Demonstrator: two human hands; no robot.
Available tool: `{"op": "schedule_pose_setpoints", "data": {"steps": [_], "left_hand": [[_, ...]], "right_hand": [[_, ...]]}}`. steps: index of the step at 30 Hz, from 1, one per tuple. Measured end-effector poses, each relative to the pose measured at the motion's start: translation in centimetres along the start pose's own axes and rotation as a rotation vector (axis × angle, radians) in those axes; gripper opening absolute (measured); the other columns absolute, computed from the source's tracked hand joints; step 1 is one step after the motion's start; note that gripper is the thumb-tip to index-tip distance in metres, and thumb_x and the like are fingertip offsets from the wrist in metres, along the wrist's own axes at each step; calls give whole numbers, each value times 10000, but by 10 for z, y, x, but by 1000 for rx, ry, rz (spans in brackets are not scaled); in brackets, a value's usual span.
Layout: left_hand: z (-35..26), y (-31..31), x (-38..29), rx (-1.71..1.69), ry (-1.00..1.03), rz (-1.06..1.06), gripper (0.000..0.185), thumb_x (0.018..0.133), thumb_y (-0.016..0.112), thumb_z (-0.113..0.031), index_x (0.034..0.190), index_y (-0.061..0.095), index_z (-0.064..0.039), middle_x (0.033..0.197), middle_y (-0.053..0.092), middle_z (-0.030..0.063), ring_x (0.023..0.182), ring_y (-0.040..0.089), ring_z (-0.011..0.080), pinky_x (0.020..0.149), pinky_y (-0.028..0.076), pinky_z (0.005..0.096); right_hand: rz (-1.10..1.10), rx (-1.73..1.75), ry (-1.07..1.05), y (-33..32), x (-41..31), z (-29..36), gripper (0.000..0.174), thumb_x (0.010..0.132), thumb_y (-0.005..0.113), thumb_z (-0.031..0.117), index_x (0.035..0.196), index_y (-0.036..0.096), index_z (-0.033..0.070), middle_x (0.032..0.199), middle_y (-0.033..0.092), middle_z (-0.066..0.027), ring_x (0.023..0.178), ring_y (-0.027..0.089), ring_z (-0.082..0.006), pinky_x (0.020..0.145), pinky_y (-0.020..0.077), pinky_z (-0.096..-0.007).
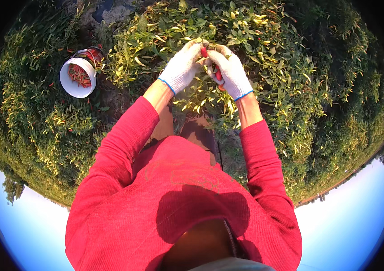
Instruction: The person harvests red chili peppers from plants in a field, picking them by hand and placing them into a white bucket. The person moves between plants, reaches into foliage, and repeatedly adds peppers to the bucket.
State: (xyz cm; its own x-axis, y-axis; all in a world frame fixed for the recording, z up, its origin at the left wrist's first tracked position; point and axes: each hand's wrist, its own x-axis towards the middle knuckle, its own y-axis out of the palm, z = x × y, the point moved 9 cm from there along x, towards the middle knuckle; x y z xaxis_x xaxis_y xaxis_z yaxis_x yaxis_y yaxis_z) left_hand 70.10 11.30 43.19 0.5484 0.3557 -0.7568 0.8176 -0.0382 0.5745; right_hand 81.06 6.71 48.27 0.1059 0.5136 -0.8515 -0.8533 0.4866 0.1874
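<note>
In a white knit glove with a blue cuff edge, my left hand [181, 69] has its fingertips on a red chili pepper [204, 51]. My right hand [230, 69], gloved the same way, is curled close beside it, fingertips almost meeting. More red chili peppers [218, 74] show between the right hand's curled fingers and palm; how many is hidden. Both hands are over a leafy chili plant [198, 98] bearing pale yellow-green pods.
A white bucket [93, 88] with red chili peppers [79, 76] inside stands tilted at the left, among the plants. A second container with red peppers [93, 56] is partly seen behind it. Dense chili plants [290, 81] spread on both sides. My legs are below my hands.
</note>
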Motion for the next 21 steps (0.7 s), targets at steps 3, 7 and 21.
{"op": "schedule_pose_setpoints", "data": {"steps": [3,7,21], "left_hand": [[-20,-16,-19,-113,20,-54,233,1062,558,-223,1266,573,-111,1206,630,32,1126,596,166,1021,469,368],[-58,-22,-43,-118,21,51,340,1041,597,-215,1353,583,-79,1243,659,50,1107,640,160,996,512,330],[-111,-212,-170,303,43,-368,317,1037,572,-229,1291,654,-58,1015,712,35,826,678,114,728,563,261]], "right_hand": [[71,-171,31,49,1,8,206,989,638,269,1023,623,66,672,578,4,445,424,-50,404,276,-221],[221,-314,101,99,0,10,210,986,625,287,974,643,78,665,516,34,490,430,-67,457,326,-250],[208,-242,329,273,65,-5,218,994,555,312,1125,591,141,947,669,-95,516,546,-145,386,342,-230]]}}
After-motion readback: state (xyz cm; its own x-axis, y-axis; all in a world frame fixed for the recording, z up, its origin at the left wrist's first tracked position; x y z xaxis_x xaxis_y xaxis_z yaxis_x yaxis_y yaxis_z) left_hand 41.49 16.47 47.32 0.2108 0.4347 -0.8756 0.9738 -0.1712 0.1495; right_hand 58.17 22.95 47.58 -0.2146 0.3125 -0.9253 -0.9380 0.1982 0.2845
